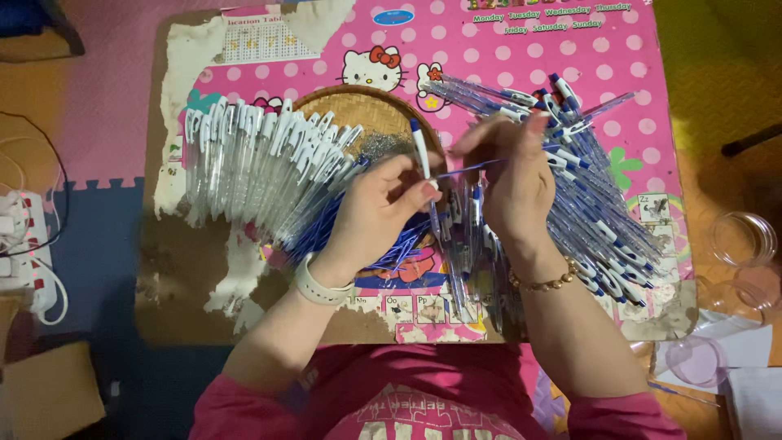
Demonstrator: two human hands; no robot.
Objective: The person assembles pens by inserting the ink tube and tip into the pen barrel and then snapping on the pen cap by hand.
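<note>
My left hand point(376, 210) holds a clear pen barrel with a white and blue clip point(421, 151), upright above a small pink table point(570, 49). My right hand point(509, 175) pinches a thin blue refill point(464, 169) whose tip points left at the barrel. A row of empty clear pen barrels with white clips point(261, 167) fans out to the left. A heap of finished pens with blue tips point(586, 171) lies to the right. Loose blue refills point(399, 248) lie under my left wrist. A woven basket point(358, 106) holding small metal springs point(383, 145) sits behind my hands.
The table's pink dotted covering is peeled at the left and front edges. A white power strip with cables point(24, 244) lies on the floor at far left. Clear plastic tubs point(741, 240) stand at right. A cardboard box point(45, 395) sits at lower left.
</note>
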